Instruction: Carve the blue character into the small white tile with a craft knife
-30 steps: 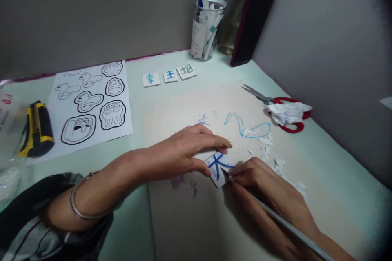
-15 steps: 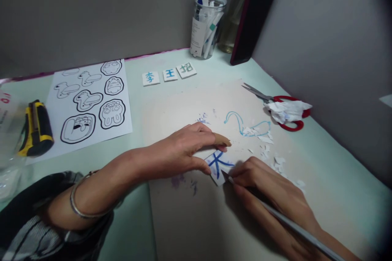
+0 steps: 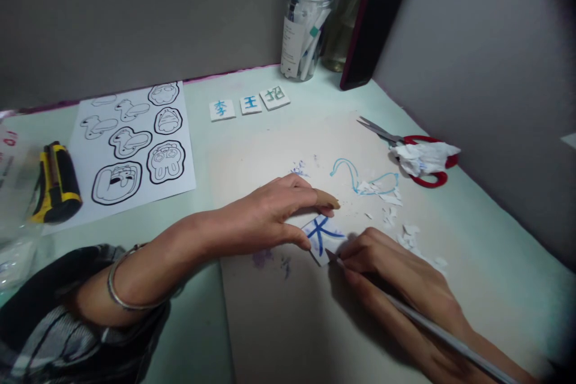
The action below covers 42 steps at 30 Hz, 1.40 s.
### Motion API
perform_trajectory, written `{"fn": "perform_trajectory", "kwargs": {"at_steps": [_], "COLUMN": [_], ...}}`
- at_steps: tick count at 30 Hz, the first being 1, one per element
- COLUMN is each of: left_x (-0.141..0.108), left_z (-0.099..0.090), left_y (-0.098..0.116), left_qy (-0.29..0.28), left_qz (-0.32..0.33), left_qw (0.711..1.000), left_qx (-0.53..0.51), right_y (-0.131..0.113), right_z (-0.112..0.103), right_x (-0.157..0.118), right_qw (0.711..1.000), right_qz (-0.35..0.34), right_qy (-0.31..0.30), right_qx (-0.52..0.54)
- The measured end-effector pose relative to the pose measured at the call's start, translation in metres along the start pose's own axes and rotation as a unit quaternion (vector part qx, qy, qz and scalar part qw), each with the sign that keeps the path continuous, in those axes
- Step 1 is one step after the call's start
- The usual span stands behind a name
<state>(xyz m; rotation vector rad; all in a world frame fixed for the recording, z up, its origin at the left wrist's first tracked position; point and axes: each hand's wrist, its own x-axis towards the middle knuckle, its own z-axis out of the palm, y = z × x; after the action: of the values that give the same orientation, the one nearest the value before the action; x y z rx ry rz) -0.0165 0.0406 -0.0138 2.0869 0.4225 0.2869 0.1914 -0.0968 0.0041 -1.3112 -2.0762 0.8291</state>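
My left hand (image 3: 270, 216) presses down a small white tile (image 3: 320, 239) with a dark blue character drawn on it. The tile lies on a beige work mat (image 3: 315, 312). My right hand (image 3: 396, 285) grips a thin grey craft knife (image 3: 432, 330) like a pen, and its tip meets the tile's lower right edge. White paper scraps (image 3: 396, 222) lie scattered just beyond the tile.
Three finished tiles (image 3: 249, 104) with blue characters sit in a row at the back. A sheet of outlined stickers (image 3: 130, 144) and a yellow utility knife (image 3: 56, 183) lie left. Red scissors (image 3: 418, 156) under crumpled tissue, a pen jar (image 3: 306, 27) and a leaning phone (image 3: 375, 24) stand at right and back.
The knife tip has slid a little down along the tile's right edge. Both hands keep their grip; the view has tilted slightly.
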Motion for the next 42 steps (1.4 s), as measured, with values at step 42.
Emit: {"fn": "perform_trajectory", "kwargs": {"at_steps": [42], "left_x": [-0.0023], "left_z": [0.0007], "left_y": [0.0046], "left_qy": [0.019], "left_qz": [-0.015], "left_qw": [1.000], "left_qx": [-0.003], "right_y": [-0.0045], "right_z": [-0.0018], "right_x": [-0.0024], "right_qw": [1.000], "right_qz": [0.007], "right_qy": [-0.019], "right_qx": [0.020]}}
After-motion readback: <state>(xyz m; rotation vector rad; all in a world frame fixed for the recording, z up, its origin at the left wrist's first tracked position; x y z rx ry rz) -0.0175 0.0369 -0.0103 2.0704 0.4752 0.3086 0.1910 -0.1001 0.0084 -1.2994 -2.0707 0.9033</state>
